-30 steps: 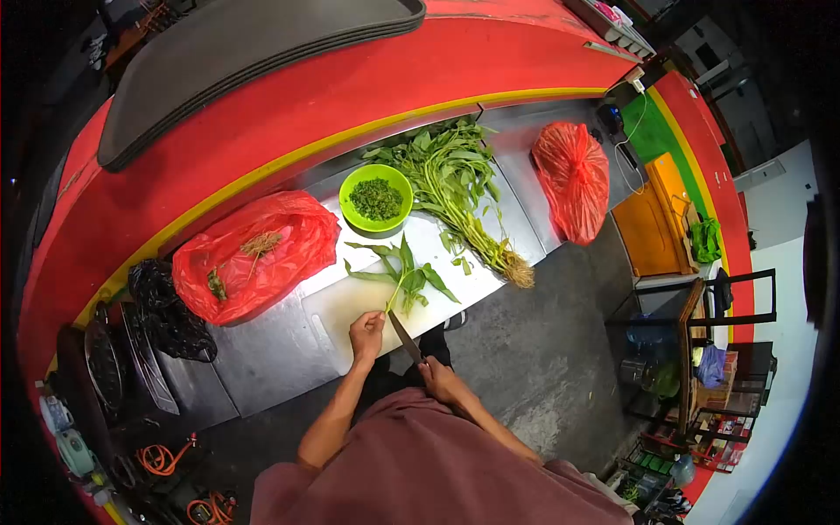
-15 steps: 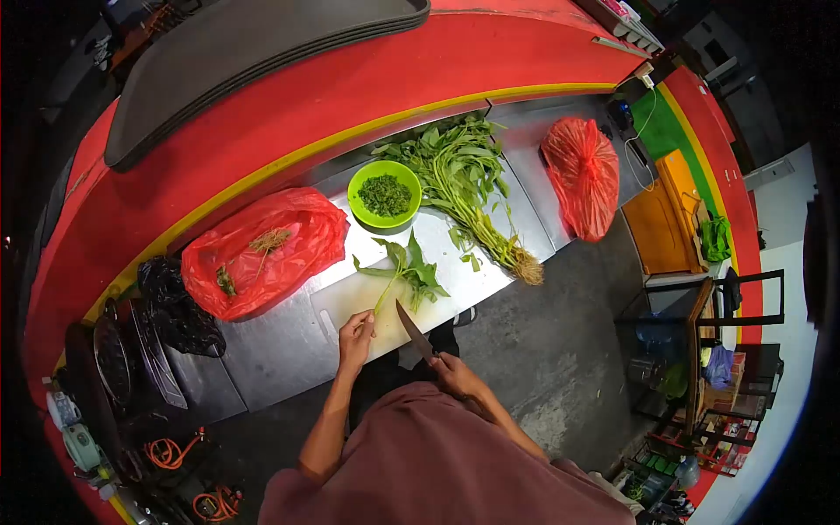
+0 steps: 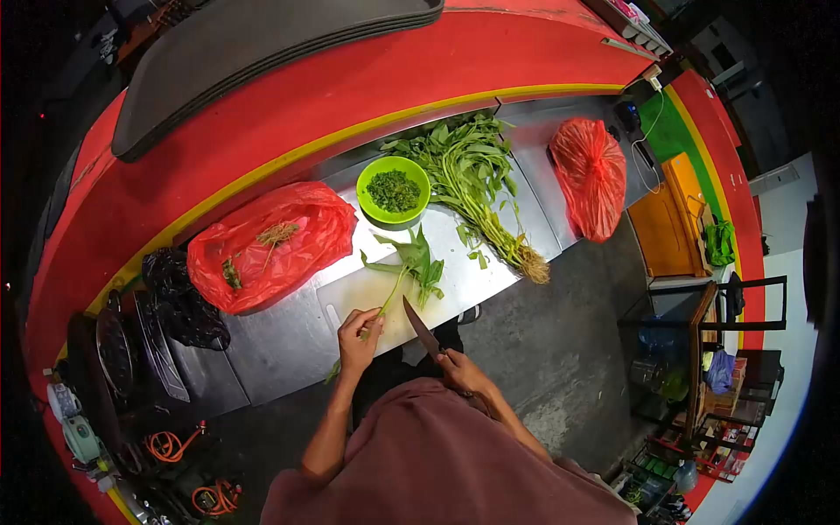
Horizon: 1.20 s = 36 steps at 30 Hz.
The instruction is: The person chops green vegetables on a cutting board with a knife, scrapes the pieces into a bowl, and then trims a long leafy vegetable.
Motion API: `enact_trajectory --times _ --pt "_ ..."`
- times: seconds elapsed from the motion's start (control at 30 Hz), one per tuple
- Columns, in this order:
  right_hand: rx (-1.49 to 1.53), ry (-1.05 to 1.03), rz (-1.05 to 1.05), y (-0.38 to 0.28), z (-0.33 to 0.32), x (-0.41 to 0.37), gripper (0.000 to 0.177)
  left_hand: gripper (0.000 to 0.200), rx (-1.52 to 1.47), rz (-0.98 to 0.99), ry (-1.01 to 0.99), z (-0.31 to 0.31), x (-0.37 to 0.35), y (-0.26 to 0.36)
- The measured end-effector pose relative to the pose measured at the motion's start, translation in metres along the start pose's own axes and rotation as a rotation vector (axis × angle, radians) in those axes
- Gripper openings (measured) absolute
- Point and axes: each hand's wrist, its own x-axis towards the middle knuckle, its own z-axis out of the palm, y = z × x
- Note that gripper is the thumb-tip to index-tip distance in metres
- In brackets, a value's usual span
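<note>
My left hand (image 3: pixel 358 338) pinches the lower stem of a leafy green stalk (image 3: pixel 409 262) that lies across a white cutting board (image 3: pixel 367 302) on the steel counter (image 3: pixel 280 337). The stem's end sticks out below my hand. My right hand (image 3: pixel 462 372) grips the handle of a knife (image 3: pixel 421 327), its blade angled up over the board just right of the stem. A green bowl (image 3: pixel 394 190) of chopped greens stands beyond the board. A pile of long leafy stalks with roots (image 3: pixel 477 188) lies to its right.
An open red plastic bag (image 3: pixel 262 245) with root scraps lies on the counter's left, a black bag (image 3: pixel 179 302) beside it. A tied red bag (image 3: pixel 591 175) sits at the right end. A red wall with a yellow stripe backs the counter. Hoses and gear lie lower left.
My left hand has drawn the stalk toward me and leftward, so its stem end now pokes out below the hand. The knife stays raised over the board, shifted slightly right.
</note>
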Motion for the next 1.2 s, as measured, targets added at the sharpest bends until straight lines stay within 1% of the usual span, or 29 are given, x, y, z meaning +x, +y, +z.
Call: enact_trajectory --times 0.03,0.07,0.1,0.17,0.2,0.3,0.37,0.43,0.47,0.53,0.67,0.73,0.77,0.83,0.97,1.03,1.1,1.2 --pt "-0.004 0.005 -0.007 -0.001 0.0 0.0 0.044 0.019 0.163 0.034 0.003 0.002 0.001 -0.003" --pt "-0.005 0.004 -0.008 -0.001 0.0 0.0 0.044 0.019 0.229 0.037 0.018 0.005 0.002 -0.012" --pt "-0.005 0.005 0.013 -0.009 -0.001 -0.005 0.044 0.019 0.228 0.037 0.02 0.009 0.002 -0.021" --pt "-0.005 0.007 0.033 -0.014 -0.001 -0.007 0.043 0.018 0.302 -0.053 0.018 0.014 0.001 -0.038" --pt "-0.02 0.003 0.019 -0.012 -0.001 -0.008 0.043 0.017 0.327 0.039 0.015 0.015 0.001 -0.045" --pt "-0.076 0.031 -0.028 -0.009 0.0 -0.01 0.042 0.017 0.343 0.062 0.009 0.019 -0.004 -0.066" --pt "-0.116 0.059 -0.061 -0.009 0.0 -0.013 0.042 0.017 0.331 0.053 0.007 0.02 -0.008 -0.081" --pt "-0.102 0.076 -0.003 -0.026 -0.002 -0.023 0.04 0.017 0.234 0.007 0.012 0.02 -0.012 -0.09" --pt "-0.104 0.074 -0.003 -0.033 -0.002 -0.027 0.04 0.017 0.234 0.006 0.014 0.02 -0.015 -0.091" --pt "-0.161 0.129 0.014 -0.043 -0.001 -0.032 0.038 0.019 0.137 -0.208 0.027 0.02 -0.019 -0.088" --pt "-0.24 0.084 0.086 -0.04 0.002 -0.025 0.037 0.02 0.143 -0.161 0.02 0.018 -0.02 -0.086" --pt "-0.289 0.149 -0.058 -0.045 0.007 -0.024 0.033 0.019 0.168 -0.19 0.01 0.019 -0.02 -0.091" --pt "-0.291 0.149 -0.059 -0.046 0.009 -0.023 0.033 0.019 0.167 -0.189 0.011 0.019 -0.02 -0.093" --pt "-0.296 0.166 -0.035 -0.043 0.013 -0.016 0.031 0.02 0.24 -0.059 0.002 0.021 -0.022 -0.1" --pt "-0.328 0.192 -0.066 -0.032 0.019 -0.009 0.031 0.019 0.241 -0.058 0.021 0.024 -0.027 -0.108" --pt "-0.341 0.191 -0.058 -0.03 0.021 -0.008 0.032 0.017 0.216 -0.13 0.039 0.025 -0.029 -0.099" --pt "-0.4 0.197 -0.053 -0.029 0.022 -0.006 0.032 0.017 0.205 -0.141 0.03 0.024 -0.031 -0.091" --pt "-0.384 0.193 -0.069 -0.028 0.022 -0.005 0.031 0.017 0.193 -0.144 0.013 0.024 -0.031 -0.085"
